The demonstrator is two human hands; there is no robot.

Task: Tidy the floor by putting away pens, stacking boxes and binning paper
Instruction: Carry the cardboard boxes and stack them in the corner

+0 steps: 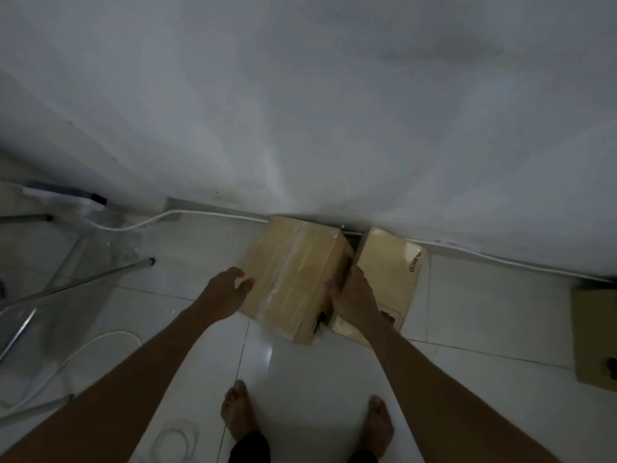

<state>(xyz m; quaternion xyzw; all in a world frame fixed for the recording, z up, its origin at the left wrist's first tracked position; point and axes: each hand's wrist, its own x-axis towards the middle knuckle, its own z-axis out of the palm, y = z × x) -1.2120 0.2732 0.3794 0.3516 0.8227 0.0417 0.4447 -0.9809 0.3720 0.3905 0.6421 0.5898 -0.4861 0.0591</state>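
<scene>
**White tile floor by the wall: two hands on a taped box**

Right hand [350, 295]: its fingers drop into the narrow gap between two boxes, thumb on top, gripping the right side of the taped cardboard box [297, 272].

Left hand [230, 289]: fingers [238, 272] loosely curved and spread, thumb at the box's left edge. Firm contact cannot be told.

A hand on each side is probably for lifting the box level, likely to stack it.

The box sits on the floor [300, 372], its far end against the wall [300, 111]. It is sealed with clear tape, so its contents are hidden.

Just to the right, nearly touching, lies a flatter cardboard box with a printed logo [394, 262], also closed. A third box [594, 339] sits well apart at the right edge.

To the left are a white cable [133, 223] and a clear chair [66, 279]. No pens or paper in view.
</scene>
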